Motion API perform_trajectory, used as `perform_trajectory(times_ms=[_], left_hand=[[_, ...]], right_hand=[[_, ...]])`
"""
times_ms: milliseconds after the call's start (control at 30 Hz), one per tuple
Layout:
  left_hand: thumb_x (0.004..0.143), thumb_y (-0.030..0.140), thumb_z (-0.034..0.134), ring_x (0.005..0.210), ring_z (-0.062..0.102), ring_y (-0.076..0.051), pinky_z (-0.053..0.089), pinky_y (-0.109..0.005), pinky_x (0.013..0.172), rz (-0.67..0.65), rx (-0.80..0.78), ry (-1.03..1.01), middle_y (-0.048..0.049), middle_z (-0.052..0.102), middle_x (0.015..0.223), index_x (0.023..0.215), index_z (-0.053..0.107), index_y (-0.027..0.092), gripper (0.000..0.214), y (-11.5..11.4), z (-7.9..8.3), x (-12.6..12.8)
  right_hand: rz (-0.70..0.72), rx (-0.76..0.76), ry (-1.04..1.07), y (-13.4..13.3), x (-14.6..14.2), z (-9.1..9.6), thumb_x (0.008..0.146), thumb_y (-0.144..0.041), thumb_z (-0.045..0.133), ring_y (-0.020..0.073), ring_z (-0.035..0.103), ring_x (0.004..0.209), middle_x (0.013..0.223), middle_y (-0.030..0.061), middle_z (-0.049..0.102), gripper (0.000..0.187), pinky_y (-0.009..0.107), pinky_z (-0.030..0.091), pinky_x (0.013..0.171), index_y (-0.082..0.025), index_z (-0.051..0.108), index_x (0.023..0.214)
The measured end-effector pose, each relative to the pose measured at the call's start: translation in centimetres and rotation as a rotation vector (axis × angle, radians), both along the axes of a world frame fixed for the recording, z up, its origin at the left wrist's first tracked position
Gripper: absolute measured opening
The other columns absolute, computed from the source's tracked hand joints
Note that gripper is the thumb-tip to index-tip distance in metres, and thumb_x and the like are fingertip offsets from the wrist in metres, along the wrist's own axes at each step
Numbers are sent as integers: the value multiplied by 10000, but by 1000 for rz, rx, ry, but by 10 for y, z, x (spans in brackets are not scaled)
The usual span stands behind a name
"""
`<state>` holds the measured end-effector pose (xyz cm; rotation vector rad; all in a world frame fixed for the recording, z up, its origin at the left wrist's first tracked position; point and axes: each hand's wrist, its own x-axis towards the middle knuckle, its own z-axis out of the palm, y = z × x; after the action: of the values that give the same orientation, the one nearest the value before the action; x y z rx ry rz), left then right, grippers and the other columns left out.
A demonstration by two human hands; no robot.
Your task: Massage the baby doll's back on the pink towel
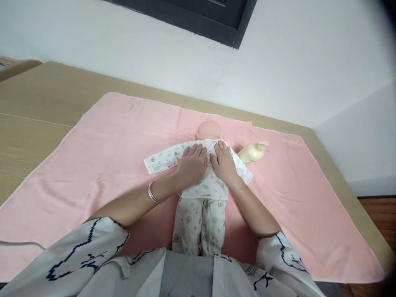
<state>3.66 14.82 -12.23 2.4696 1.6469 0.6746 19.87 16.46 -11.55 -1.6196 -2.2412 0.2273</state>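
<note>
A baby doll (209, 130) lies on a pink mat, its bare head pointing to the far side. It is dressed in a white patterned top (202, 189) with long sleeves and matching trousers (187, 222). My left hand (193, 163) rests flat on the left part of the doll's chest, fingers stretched toward its shoulder. On the right part of the chest lies my right hand (225, 163), also with its fingers laid out. The two hands are close together but apart. A cream pump bottle (252, 153) lies on its side by the doll's right-hand sleeve.
The pink mat (102, 156) spreads over most of a wooden table (46, 95). A white wall (173, 62) with a dark frame (192, 18) rises behind the table. At the lower left, a grey cord (21, 243) crosses the mat. Wooden flooring (379, 218) shows at the right.
</note>
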Motion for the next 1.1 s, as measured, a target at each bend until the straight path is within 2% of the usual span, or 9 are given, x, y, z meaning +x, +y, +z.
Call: perform_trajectory(times_ms=[100,200,300,467,567,700,800,900,1100], left_hand=[[1004,287,371,1463,430,-329,334,-488,1238,-2,-93,20,-202,506,1526,1441,496,24,525,18,8,-10],[998,299,374,1471,408,-340,316,-482,1247,22,-124,33,-224,468,1548,1472,439,-30,581,30,7,-12],[1017,292,345,1490,380,-361,309,-520,1244,57,-86,52,-231,439,1568,1488,437,-13,569,16,3,-2],[1034,258,305,1495,381,-372,251,-567,1260,31,5,81,-227,450,1562,1471,485,24,527,-11,3,11],[1028,250,297,1510,362,-344,266,-549,1261,15,-67,16,-200,439,1579,1485,468,35,533,2,4,5],[992,251,341,1516,344,-337,264,-540,1265,43,-129,-101,-197,420,1591,1488,439,9,560,27,-4,-4],[990,279,363,1496,379,-318,243,-529,1275,81,-47,-189,-165,472,1564,1460,490,61,534,31,-16,-3],[986,297,387,1467,419,-302,255,-523,1271,77,15,-240,-144,520,1529,1439,520,100,512,28,-24,-1],[981,306,404,1459,428,-296,260,-503,1271,84,6,-259,-134,525,1527,1431,534,105,509,29,-24,-2]], right_hand=[[-15,58,-70,-21,-14,0,1021,-253,334,373,326,1519,1572,272,413,554,571,253,1257,33,448,1482],[-2,116,-97,-33,-20,0,1028,-246,328,365,389,1489,1534,269,469,533,551,286,1248,10,482,1469],[17,70,-27,-18,-10,1,1037,-285,331,337,397,1489,1536,237,484,514,540,304,1248,-29,525,1438],[47,-5,29,8,5,0,1022,-305,327,326,238,1561,1618,237,353,545,558,255,1269,-12,477,1456],[8,36,-34,-9,-7,-1,1018,-250,302,355,290,1537,1581,284,390,549,557,266,1262,43,460,1455],[-7,95,-66,-26,-19,0,1021,-238,324,360,392,1487,1525,276,476,527,552,316,1238,9,491,1455],[22,62,-9,-12,-12,0,1025,-270,329,333,394,1491,1537,238,482,528,518,318,1245,-21,505,1456],[11,33,65,8,-2,-5,1015,-315,352,320,315,1532,1595,214,408,555,542,272,1261,-38,470,1482],[2,16,99,11,-1,-14,1013,-347,334,319,296,1538,1610,215,383,585,557,219,1270,-40,443,1498]])
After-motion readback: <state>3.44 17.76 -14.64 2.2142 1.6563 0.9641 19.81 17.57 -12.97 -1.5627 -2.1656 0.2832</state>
